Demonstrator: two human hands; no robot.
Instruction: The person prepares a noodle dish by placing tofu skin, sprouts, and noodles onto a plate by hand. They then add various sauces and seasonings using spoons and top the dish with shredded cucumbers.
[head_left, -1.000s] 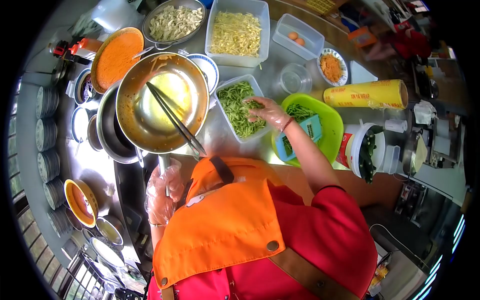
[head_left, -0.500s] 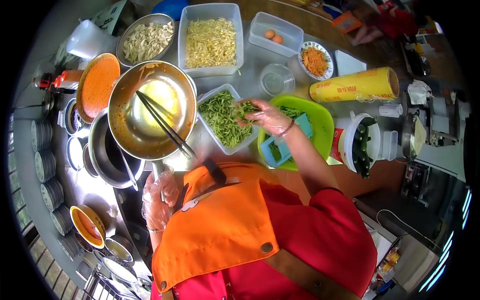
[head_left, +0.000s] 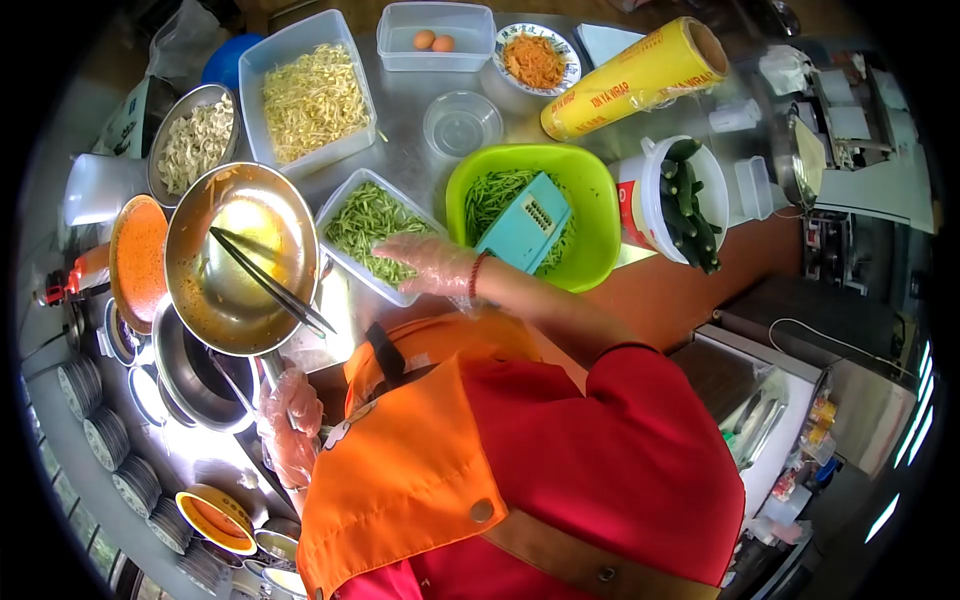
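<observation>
My left hand (head_left: 291, 418), in a clear plastic glove, is closed around the handle of a steel frying pan (head_left: 205, 300). A pair of dark chopsticks (head_left: 265, 275) lies across the pan, which has orange sauce smears inside. My right hand (head_left: 428, 264), also gloved, rests with fingers stretched out on the green shreds (head_left: 370, 222) in a clear plastic box (head_left: 335, 262). Right of that hand, a bright green basin (head_left: 598, 225) holds more green shreds and a turquoise grater (head_left: 528, 222). What lies under my right fingers is partly hidden.
Behind stand a tub of bean sprouts (head_left: 318, 105), a box with two eggs (head_left: 435, 60), shredded carrot (head_left: 535, 62) and a cling-film roll (head_left: 630, 85). A bucket of cucumbers (head_left: 685, 205) is right; an orange sauce bowl (head_left: 138, 265) and a dark pot (head_left: 205, 385) are left.
My right hand has moved left from beside the basin, where it held green shreds, down onto the box of shreds. The view has shifted; my left hand stays at the pan handle.
</observation>
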